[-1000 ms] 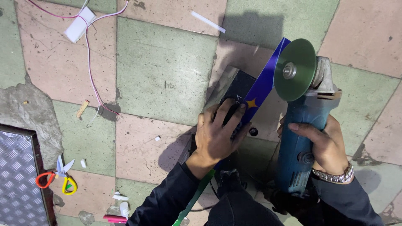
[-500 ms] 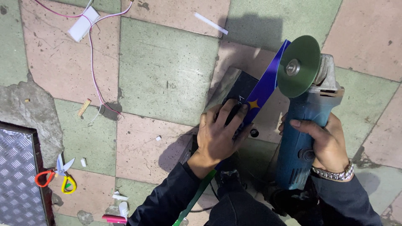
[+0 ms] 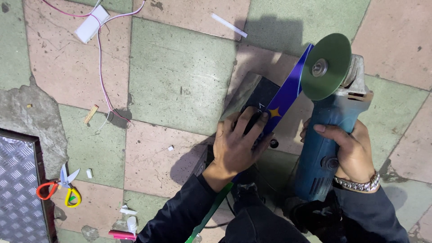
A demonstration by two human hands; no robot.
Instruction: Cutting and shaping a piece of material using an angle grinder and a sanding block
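**Blue strip pinned, disc at its far end**

Blue strip point(image 3: 288, 92) lies on a dark block point(image 3: 252, 96), long axis running diagonally up and to the right. Left hand point(image 3: 238, 144) presses flat on its lower part, fingers spread. Right hand point(image 3: 348, 153) is wrapped around the angle grinder point(image 3: 330, 130); the green disc point(image 3: 326, 66) meets the strip's upper end, nearer the right hand.

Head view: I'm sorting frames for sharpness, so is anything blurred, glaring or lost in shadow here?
Head view: mostly sharp, floor tile speckle crisp; the green disc of the blue grinder is evenly lit, without glare; soft shadows fall up-left of the left hand and the grinder; dark sleeves near the right hand lose detail.
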